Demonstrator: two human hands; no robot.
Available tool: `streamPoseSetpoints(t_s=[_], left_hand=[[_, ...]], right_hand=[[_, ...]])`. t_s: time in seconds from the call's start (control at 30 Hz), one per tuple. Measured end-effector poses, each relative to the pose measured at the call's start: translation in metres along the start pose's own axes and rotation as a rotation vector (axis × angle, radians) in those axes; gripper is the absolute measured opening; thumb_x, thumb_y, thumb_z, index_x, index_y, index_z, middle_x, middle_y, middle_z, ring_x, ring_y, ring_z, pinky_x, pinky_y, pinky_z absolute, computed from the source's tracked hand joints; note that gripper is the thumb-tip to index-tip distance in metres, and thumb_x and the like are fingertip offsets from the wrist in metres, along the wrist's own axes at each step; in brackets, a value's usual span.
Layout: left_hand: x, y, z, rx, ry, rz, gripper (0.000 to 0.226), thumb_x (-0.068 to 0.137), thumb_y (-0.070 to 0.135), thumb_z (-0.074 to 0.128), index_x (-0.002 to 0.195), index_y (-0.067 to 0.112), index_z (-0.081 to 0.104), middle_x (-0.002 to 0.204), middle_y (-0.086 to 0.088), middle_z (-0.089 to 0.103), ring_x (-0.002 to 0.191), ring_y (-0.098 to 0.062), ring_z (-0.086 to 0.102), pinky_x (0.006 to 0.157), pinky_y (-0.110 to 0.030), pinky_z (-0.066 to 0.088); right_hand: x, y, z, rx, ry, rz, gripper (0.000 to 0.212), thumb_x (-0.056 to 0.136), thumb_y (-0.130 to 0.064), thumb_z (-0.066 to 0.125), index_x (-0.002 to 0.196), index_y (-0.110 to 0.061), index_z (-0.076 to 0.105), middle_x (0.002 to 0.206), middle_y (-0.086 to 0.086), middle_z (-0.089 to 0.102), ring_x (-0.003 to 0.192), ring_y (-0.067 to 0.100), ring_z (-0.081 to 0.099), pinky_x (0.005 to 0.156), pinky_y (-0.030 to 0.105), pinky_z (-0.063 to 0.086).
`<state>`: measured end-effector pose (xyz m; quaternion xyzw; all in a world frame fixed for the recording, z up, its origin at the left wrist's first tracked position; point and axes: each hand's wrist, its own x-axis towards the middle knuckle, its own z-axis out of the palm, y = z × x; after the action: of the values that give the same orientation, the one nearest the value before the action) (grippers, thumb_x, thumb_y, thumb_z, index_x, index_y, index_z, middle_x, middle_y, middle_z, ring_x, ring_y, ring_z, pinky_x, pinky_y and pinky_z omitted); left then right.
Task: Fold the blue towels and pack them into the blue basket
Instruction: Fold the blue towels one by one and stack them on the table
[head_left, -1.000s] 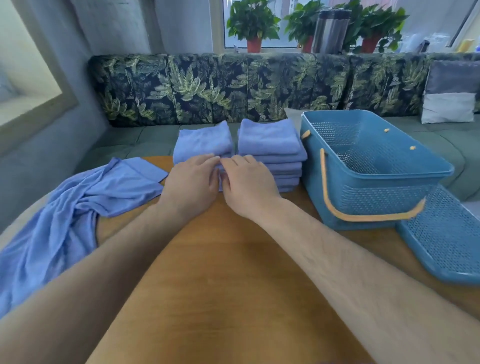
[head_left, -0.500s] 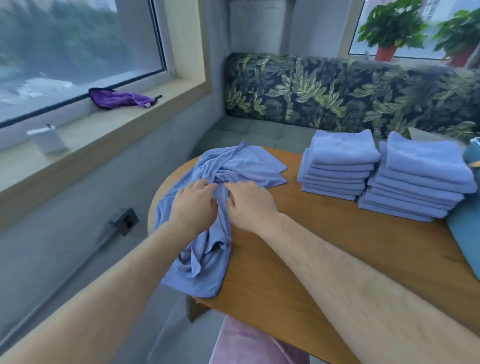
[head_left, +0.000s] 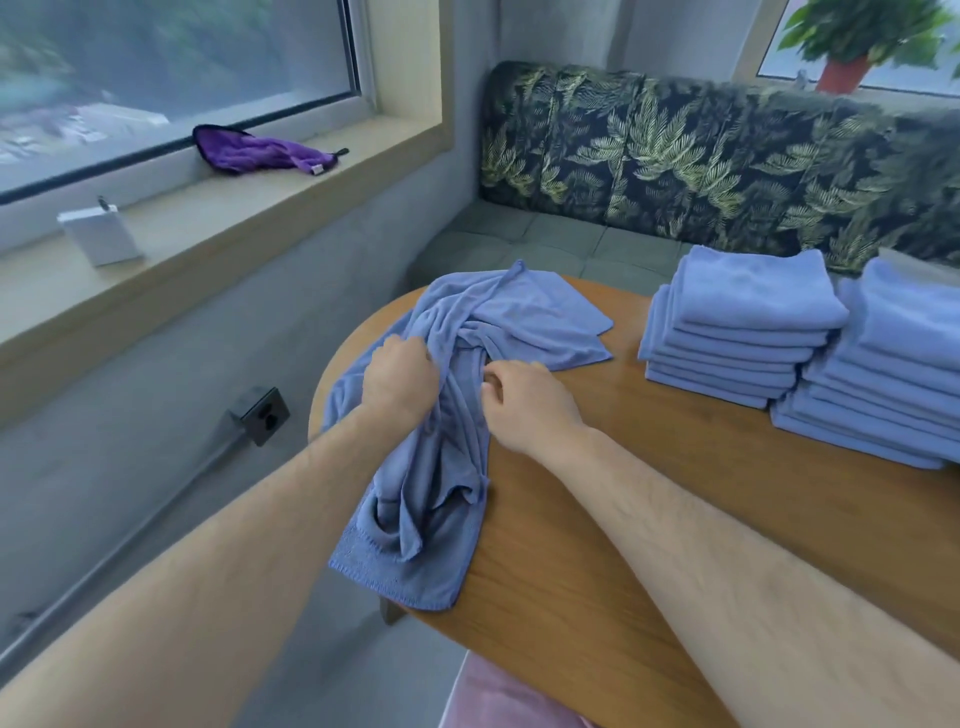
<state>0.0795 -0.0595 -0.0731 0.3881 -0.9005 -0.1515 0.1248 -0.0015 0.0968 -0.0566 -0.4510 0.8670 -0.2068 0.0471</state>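
Observation:
A crumpled blue towel (head_left: 436, 467) lies over the left edge of the round wooden table (head_left: 649, 519), part of it hanging off. My left hand (head_left: 397, 379) grips a bunch of its cloth near the middle. My right hand (head_left: 524, 402) has its fingers curled onto the towel's folds just to the right. Two stacks of folded blue towels stand further right: a smaller stack (head_left: 743, 327) and a taller stack (head_left: 893, 379) at the frame's right edge. The blue basket is out of view.
A leaf-patterned sofa back (head_left: 701, 156) runs behind the table. On the window sill at left lie a purple cloth (head_left: 260, 150) and a small white box (head_left: 101, 236). A wall socket (head_left: 262, 415) sits low on the grey wall.
My view swung left from the stacks and basket to the loose towel. Both hands left the stacks, landed on that towel, and now their fingers have closed into its cloth.

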Motion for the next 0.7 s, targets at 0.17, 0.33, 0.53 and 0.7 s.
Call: streamPoseSetpoints(t_s=[0.17,0.33,0.53,0.7], left_hand=[[0.006,-0.008,0.002,-0.021,-0.021,-0.048,0.028,0.094,0.031,0.059,0.086,0.005,0.053,0.092,-0.011,0.055,0.091,-0.031,0.055,0.069,-0.037,0.044],[0.011,-0.006,0.0,-0.165,0.006,-0.056,0.03,0.086,0.007,0.05,0.061,0.013,0.035,0.057,-0.001,0.041,0.06,-0.021,0.039,0.047,-0.031,0.026],[-0.035,0.041,-0.035,-0.4,0.142,0.129,0.01,0.085,0.018,0.06,0.08,0.01,0.058,0.071,-0.001,0.062,0.065,-0.017,0.053,0.062,-0.031,0.044],[-0.11,0.09,-0.046,-0.498,-0.028,0.427,0.007,0.088,0.019,0.067,0.083,0.017,0.062,0.076,0.005,0.065,0.073,-0.009,0.059,0.064,-0.018,0.045]], right_hand=[[-0.003,-0.001,0.004,0.051,-0.032,0.006,0.032,0.101,-0.032,0.043,0.121,-0.016,0.061,0.116,0.001,0.065,0.116,0.026,0.051,0.092,0.04,0.049],[-0.008,0.011,0.0,0.08,0.025,-0.004,0.031,0.101,-0.03,0.04,0.118,-0.019,0.063,0.117,-0.003,0.066,0.115,0.022,0.051,0.093,0.041,0.048],[-0.01,0.004,-0.025,0.427,0.129,0.118,0.041,0.103,-0.036,0.041,0.078,-0.01,0.06,0.073,-0.003,0.062,0.072,0.017,0.057,0.068,0.043,0.05],[-0.013,0.004,-0.053,1.14,0.117,0.485,0.024,0.096,-0.033,0.061,0.085,-0.012,0.06,0.08,0.001,0.061,0.074,0.017,0.059,0.059,0.024,0.045]])
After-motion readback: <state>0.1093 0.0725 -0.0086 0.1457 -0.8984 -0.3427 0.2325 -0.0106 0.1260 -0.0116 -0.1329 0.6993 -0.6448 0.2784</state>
